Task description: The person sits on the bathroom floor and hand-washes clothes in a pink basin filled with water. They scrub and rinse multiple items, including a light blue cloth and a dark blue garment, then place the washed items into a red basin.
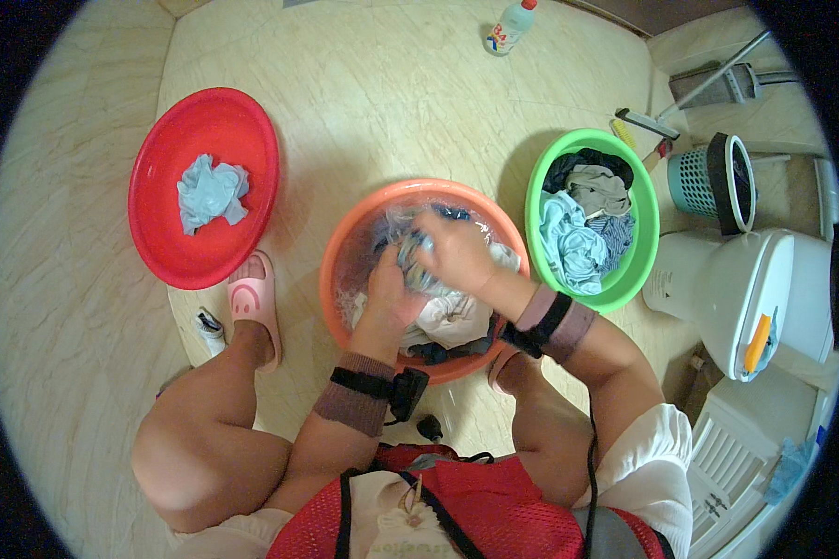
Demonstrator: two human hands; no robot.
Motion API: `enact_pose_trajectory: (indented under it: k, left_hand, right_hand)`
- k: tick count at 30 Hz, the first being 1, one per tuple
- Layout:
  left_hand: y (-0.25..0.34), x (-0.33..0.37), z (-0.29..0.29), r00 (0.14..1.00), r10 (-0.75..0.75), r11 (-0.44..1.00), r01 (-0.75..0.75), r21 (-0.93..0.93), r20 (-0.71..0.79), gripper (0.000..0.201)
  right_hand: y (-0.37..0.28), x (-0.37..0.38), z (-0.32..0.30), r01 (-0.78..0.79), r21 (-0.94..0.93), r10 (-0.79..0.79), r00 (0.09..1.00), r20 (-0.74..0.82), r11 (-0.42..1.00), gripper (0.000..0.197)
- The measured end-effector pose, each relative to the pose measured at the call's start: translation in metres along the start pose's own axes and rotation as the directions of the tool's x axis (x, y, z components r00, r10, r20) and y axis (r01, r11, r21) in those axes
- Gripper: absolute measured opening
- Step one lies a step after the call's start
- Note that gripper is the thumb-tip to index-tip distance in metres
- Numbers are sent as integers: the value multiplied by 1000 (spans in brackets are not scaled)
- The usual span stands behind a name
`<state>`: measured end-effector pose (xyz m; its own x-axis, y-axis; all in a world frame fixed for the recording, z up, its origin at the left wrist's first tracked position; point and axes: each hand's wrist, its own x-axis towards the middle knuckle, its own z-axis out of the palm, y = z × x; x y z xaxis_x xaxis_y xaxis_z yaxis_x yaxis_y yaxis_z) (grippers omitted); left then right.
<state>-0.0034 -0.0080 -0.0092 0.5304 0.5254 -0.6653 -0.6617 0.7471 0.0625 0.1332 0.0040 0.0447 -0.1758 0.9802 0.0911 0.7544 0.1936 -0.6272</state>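
Note:
An orange basin (343,244) stands on the floor between my knees, holding soapy water and several wet clothes. Over it, my left hand (389,291) and my right hand (455,252) both grip a bunched grey-blue wet garment (414,253), pressed together on it. White and dark clothes (452,321) lie in the basin under my hands. Both wrists wear bands with black straps.
A red basin (168,140) with one light blue cloth (211,191) sits at the left. A green basin (645,233) full of clothes is at the right, beside a white toilet (741,289) and teal bin (699,182). A bottle (511,25) stands at the back. Pink slipper (252,298) on my left foot.

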Motion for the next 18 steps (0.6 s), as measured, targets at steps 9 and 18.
enact_pose_trajectory:
  k: [9,18]
  left_hand:
    - [10,-2,3,968,134,985,-108,132,-212,28]
    - [12,-2,18,978,85,991,-63,122,-189,32]
  right_hand:
    - [49,-47,19,12,-614,223,926,305,789,39]
    - [23,5,5,-383,-64,385,884,264,922,31]
